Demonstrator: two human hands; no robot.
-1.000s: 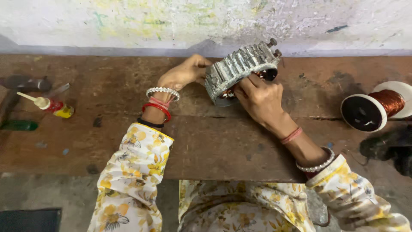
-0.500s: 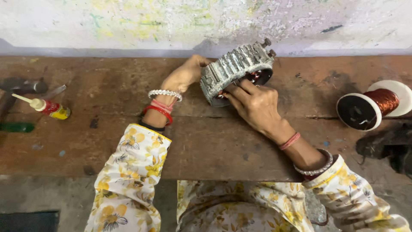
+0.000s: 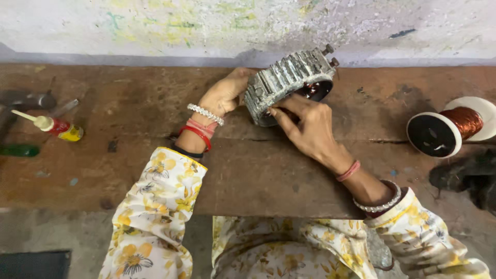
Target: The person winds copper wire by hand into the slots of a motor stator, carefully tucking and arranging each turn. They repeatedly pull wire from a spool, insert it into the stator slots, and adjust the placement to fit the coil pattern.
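Clearly you keep the ribbed metal ring (image 3: 288,82) tipped up on its edge on the wooden bench (image 3: 258,170), close to the wall (image 3: 155,26), so its hollow middle faces you and stays within reach. Your left hand (image 3: 225,93) cups the ring's far left side, fingers curled around the outer ribs and mostly hidden behind it, which seems to steady it against rolling. Your right hand (image 3: 307,126) rests at the lower rim, fingers pressed close together and bent inward, their tips touching the ring's inner edge where dark reddish windings show; whether they pinch a wire, you cannot tell from here. A spool of copper wire (image 3: 449,126) lies on its side well to your right. A small glue bottle (image 3: 54,125) lies well to your left, beside dark tools (image 3: 23,101).
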